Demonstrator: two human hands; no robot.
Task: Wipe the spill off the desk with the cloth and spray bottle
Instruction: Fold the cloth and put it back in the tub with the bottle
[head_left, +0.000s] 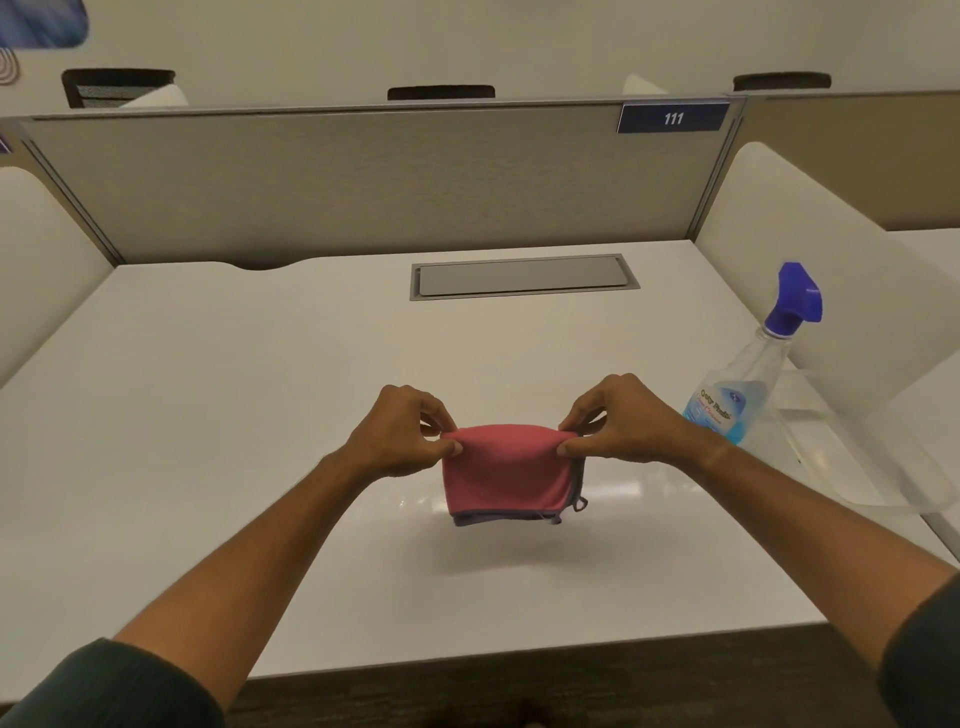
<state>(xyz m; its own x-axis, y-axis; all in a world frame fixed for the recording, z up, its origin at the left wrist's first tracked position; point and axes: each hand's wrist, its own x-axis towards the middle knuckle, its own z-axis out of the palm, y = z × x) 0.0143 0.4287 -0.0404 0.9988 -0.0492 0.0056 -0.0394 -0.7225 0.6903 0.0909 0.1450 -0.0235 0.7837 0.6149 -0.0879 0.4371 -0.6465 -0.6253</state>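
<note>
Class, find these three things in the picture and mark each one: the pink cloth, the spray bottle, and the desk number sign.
pink cloth (506, 473), head view, middle of the front fold.
spray bottle (740, 384), head view, clear body above the label.
desk number sign (673, 118), head view, on the digits 111.

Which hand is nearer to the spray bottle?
Right. The right hand pinches the cloth just left of the spray bottle; the left hand grips the cloth's far corner.

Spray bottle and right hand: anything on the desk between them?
Nothing in the head view: only bare white desk separates the spray bottle from the right hand, which pinches the cloth.
</note>
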